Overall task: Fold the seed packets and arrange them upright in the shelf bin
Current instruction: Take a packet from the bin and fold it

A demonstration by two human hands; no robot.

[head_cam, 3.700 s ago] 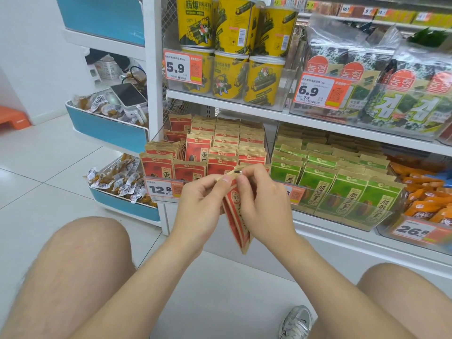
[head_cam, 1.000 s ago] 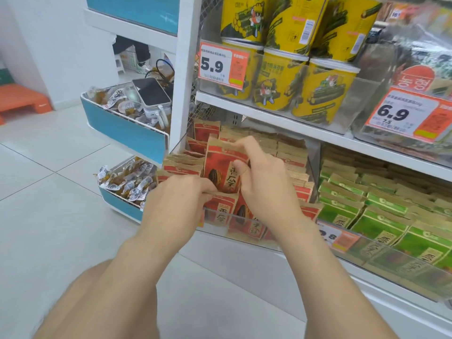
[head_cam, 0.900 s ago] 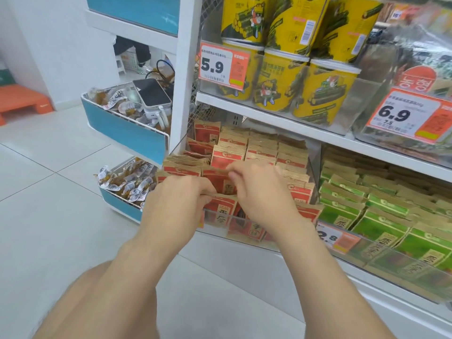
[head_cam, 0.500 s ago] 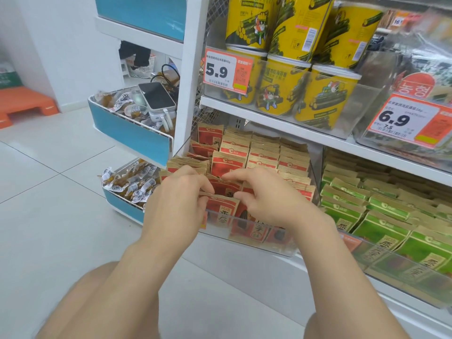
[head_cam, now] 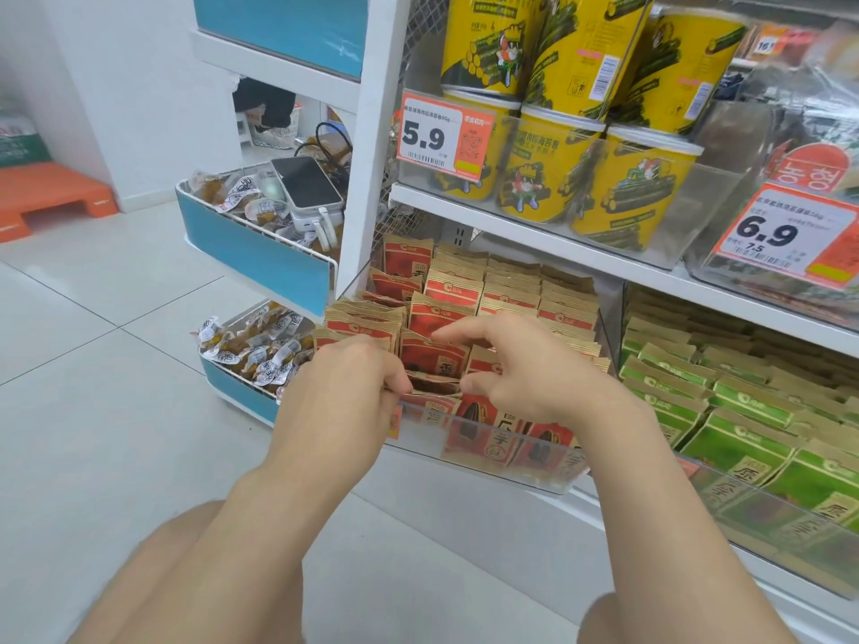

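Red and tan seed packets (head_cam: 469, 290) stand in rows in a clear shelf bin (head_cam: 492, 471) on the lower shelf. One red packet (head_cam: 432, 357) stands upright near the bin's front, between my hands. My right hand (head_cam: 530, 369) pinches it, with the index finger along its folded top and the thumb on its front. My left hand (head_cam: 344, 397) has its fingers curled over the tops of the front packets (head_cam: 430, 388) at the bin's left and holds them toward me. The lower parts of the front-row packets show through the clear wall.
Green packets (head_cam: 725, 425) fill the neighbouring bin on the right. Yellow tubs (head_cam: 590, 174) and price tags (head_cam: 437, 137) sit on the shelf above. Left of the white upright, blue trays (head_cam: 251, 253) hold wrapped snacks and a phone. My knees are low in view over the tiled floor.
My right hand has lowered the raised red packet into the front of the bin. Both hands have since stayed at the front rows, and the view has moved slightly closer.
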